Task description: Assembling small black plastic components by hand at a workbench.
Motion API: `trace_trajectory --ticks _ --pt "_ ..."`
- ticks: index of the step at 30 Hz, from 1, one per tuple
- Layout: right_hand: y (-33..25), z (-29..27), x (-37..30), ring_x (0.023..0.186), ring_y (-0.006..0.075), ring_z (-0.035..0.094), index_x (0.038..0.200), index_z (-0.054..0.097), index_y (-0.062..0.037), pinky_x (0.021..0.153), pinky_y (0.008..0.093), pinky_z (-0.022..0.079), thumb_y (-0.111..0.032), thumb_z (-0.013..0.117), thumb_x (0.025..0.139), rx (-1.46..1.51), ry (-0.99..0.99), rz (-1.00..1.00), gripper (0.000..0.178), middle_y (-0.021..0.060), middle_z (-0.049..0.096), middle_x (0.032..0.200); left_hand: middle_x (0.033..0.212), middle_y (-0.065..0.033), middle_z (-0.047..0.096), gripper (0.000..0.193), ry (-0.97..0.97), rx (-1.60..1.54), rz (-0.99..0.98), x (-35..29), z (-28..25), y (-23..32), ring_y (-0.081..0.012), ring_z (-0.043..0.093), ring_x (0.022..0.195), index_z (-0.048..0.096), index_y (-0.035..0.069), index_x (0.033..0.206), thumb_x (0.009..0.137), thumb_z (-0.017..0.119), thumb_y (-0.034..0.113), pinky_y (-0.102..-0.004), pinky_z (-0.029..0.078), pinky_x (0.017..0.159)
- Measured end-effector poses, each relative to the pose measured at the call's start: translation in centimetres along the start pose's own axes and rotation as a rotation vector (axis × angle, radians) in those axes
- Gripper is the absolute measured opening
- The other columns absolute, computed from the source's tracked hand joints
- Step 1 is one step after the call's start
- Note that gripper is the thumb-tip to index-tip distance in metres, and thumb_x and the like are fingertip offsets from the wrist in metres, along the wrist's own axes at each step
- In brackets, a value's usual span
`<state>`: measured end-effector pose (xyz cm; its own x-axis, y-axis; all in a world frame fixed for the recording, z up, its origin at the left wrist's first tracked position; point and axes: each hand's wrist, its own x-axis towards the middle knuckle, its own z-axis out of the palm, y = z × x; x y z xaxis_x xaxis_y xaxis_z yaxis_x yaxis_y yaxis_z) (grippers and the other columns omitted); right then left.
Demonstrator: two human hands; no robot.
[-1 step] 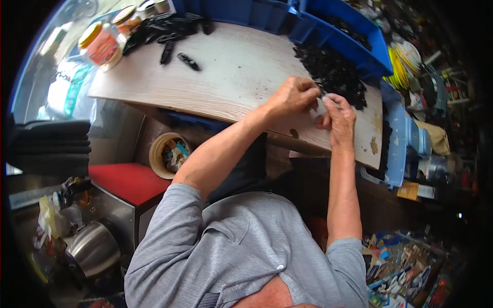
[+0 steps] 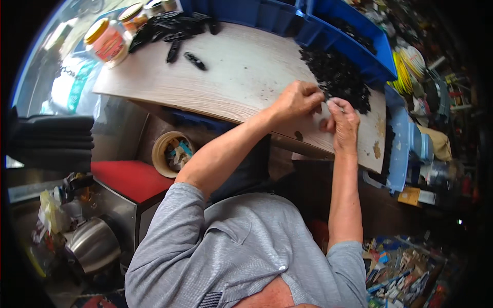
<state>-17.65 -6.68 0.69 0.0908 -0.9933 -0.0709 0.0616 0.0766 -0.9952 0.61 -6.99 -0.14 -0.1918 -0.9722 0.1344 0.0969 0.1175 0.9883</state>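
Note:
Over the near right part of the pale wooden tabletop (image 2: 226, 66), my left hand (image 2: 299, 100) and my right hand (image 2: 344, 123) are held close together, fingertips almost meeting. Both sets of fingers are pinched. Whatever lies between them is too small and too hidden to name. Just beyond the hands spreads a heap of small black parts (image 2: 336, 77). On the far left of the table is a pile of longer, glossy black pieces (image 2: 167, 26), and a single black piece (image 2: 195, 61) lies apart from it.
Blue bins (image 2: 354, 46) line the table's far side, one with black parts inside. A jar with a yellow lid (image 2: 107, 43) stands at the left corner. Below the table edge are a tan bucket (image 2: 160, 154) with scraps and a red-topped cabinet (image 2: 128, 179).
The whole view has shifted slightly, so the table and its contents appear a little farther right. The hands keep nearly the same pinched pose, close together.

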Motion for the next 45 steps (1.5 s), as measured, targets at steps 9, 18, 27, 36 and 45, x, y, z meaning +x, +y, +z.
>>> trace_trajectory --ticks 9,18,27,36,45 --pt "0.4 -0.7 0.0 0.047 0.0160 0.057 0.096 0.061 -0.0075 0.047 0.0304 0.051 -0.021 0.072 0.088 0.087 -0.047 -0.045 0.019 0.0018 0.051 0.051 0.113 -0.0109 0.063 0.026 0.754 1.457 0.339 -6.9 -17.7 1.3 -0.0323 0.057 0.104 0.067 0.009 0.107 0.082 0.064 0.007 -0.0406 0.049 0.087" --pt "0.7 -0.8 -0.1 0.048 0.0160 0.059 0.097 0.061 -0.0083 0.049 0.0329 0.055 -0.021 0.071 0.088 0.119 -0.014 -0.046 0.018 0.0018 0.051 0.051 0.113 -0.0099 0.065 0.020 0.363 1.211 0.409 -7.7 -15.2 0.4 -0.0307 0.063 0.102 0.066 0.006 0.100 0.080 0.065 0.008 -0.0404 0.052 0.081" --pt "0.5 -0.2 -1.0 0.052 0.0185 0.061 0.096 0.061 -0.0084 0.055 0.0374 0.057 -0.021 0.070 0.088 0.209 -0.022 -0.058 0.017 0.0026 0.052 0.052 0.103 -0.0125 0.067 0.031 0.525 1.424 0.462 -7.8 -13.5 0.5 -0.0307 0.066 0.087 0.063 0.007 0.112 0.081 0.069 0.009 -0.0366 0.053 0.072" --pt "0.8 1.8 -2.1 0.055 0.0167 0.059 0.097 0.065 -0.0106 0.065 0.0408 0.059 -0.016 0.070 0.089 0.373 -0.116 -0.040 0.010 0.0014 0.055 0.059 0.085 -0.0010 0.066 0.024 0.148 -0.150 -0.069 -6.0 -1.9 0.4 -0.0057 0.060 0.074 0.066 0.002 0.111 0.088 0.070 0.008 -0.0208 0.049 0.062" --pt "1.3 1.3 -2.3 0.058 0.0027 0.052 0.093 0.070 -0.0089 0.059 0.0156 0.042 -0.010 0.075 0.085 0.376 -0.044 -0.046 0.009 -0.0049 0.063 0.071 0.083 -0.0027 0.067 0.025 0.037 -0.223 -0.169 -4.9 1.0 0.9 -0.0072 0.063 0.070 0.065 -0.002 0.108 0.086 0.071 0.009 -0.0221 0.053 0.059"
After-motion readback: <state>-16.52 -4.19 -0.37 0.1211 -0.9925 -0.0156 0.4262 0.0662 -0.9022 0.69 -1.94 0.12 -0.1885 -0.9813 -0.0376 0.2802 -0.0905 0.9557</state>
